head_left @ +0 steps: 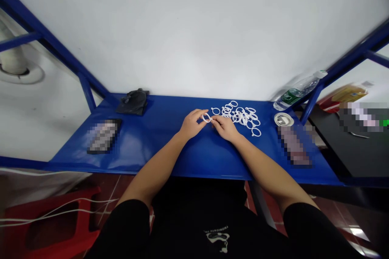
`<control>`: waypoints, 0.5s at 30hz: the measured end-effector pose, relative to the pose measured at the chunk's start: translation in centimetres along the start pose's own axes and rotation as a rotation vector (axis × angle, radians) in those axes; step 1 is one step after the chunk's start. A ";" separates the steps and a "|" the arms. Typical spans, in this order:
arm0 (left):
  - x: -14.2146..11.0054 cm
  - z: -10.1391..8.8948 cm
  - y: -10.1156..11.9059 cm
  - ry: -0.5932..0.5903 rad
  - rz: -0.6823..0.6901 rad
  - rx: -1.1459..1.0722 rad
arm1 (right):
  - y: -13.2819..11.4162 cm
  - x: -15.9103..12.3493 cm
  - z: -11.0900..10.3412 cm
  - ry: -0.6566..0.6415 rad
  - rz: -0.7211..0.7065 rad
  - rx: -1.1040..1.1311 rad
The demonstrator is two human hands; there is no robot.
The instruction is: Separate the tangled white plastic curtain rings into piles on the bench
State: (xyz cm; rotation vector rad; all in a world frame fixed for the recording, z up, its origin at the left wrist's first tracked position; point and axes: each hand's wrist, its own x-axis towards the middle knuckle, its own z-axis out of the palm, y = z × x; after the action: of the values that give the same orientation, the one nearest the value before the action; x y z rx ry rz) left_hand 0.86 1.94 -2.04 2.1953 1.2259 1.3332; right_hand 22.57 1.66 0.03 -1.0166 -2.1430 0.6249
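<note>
On the blue table [158, 141] — white wall [182, 28] behind — hands [195, 124] hold a white ring [206, 118].

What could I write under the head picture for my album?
Two hands hold a white ring above a blue table.

No text was legible with certainty. A small line of pale lettering was printed on the black shirt [182, 226], beside a pale graphic [218, 239]. The bottle [299, 90] carried a green label [288, 97] with white marking, too small to read.
</note>
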 end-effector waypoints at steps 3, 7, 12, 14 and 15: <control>0.0 -0.1 0.1 -0.002 0.000 -0.007 | 0.1 0.0 0.0 -0.015 -0.008 0.043; -0.1 -0.1 0.6 0.000 0.019 -0.020 | 0.1 0.0 -0.1 -0.012 -0.006 0.056; -0.1 -0.1 0.8 -0.001 0.030 -0.017 | -0.1 -0.1 -0.3 -0.012 -0.034 0.027; -0.2 0.0 0.8 0.005 0.039 -0.023 | -0.1 -0.1 -0.3 -0.017 -0.041 0.007; -0.2 0.0 0.7 0.006 0.042 -0.025 | -0.1 -0.1 -0.3 -0.018 -0.041 -0.005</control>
State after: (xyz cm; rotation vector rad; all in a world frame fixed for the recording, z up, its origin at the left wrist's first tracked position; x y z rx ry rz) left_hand 1.20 1.38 -1.72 2.2132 1.1650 1.3642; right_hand 22.79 1.56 0.24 -0.9702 -2.1765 0.6116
